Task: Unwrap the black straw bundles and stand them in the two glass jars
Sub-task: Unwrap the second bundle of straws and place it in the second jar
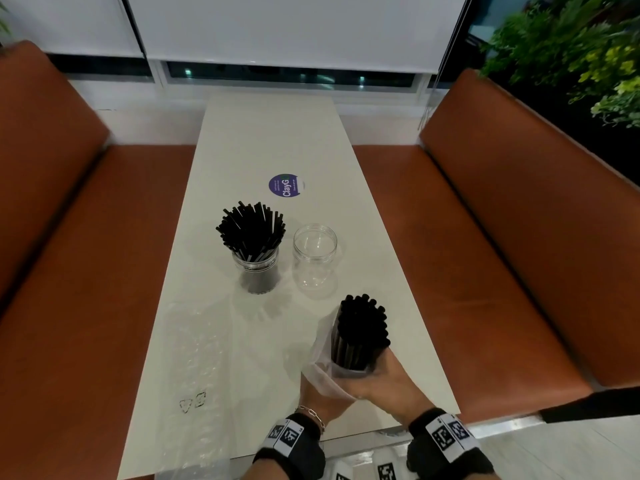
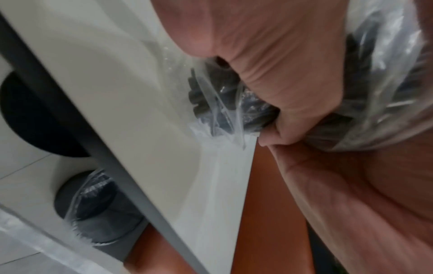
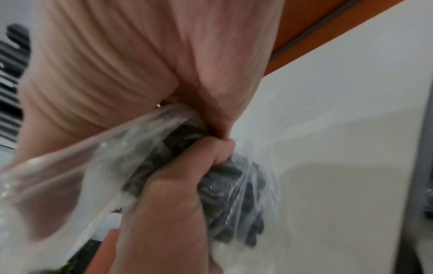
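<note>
Head camera first: both hands meet over the near right part of the long white table (image 1: 263,133), holding a bundle of black plastic straws (image 1: 362,332) that stands almost upright, its top bare and its lower end sitting in a clear, crinkled plastic wrapper (image 1: 320,358). From where I stand, the right hand (image 1: 388,382) has its fingers curled round the base of the bundle, and the left hand (image 1: 323,398) grips the loose film beside and below it (the wrist cameras show much the same: fingers bunched into plastic with straw ends pressed behind it, though blurred). Further up the table, the left glass jar (image 1: 258,271) is already full, its black straws fanning out above the rim; just beside it the right glass jar (image 1: 314,258) stands upright with nothing in it. A flat empty clear wrapper (image 1: 194,358) lies along the table's left side, and a round purple sticker (image 1: 284,187) sits beyond the jars. I'd judge the straws very light and fairly stiff singly, but a loose sheaf will splay or slide apart once the film lets go, and the film itself looks slick. So the hold belongs low and all the way round the bundle, firm enough to keep it together, while the other hand peels the wrapper downward. The glass jar looks light enough to tip if the bundle enters off-centre.
</note>
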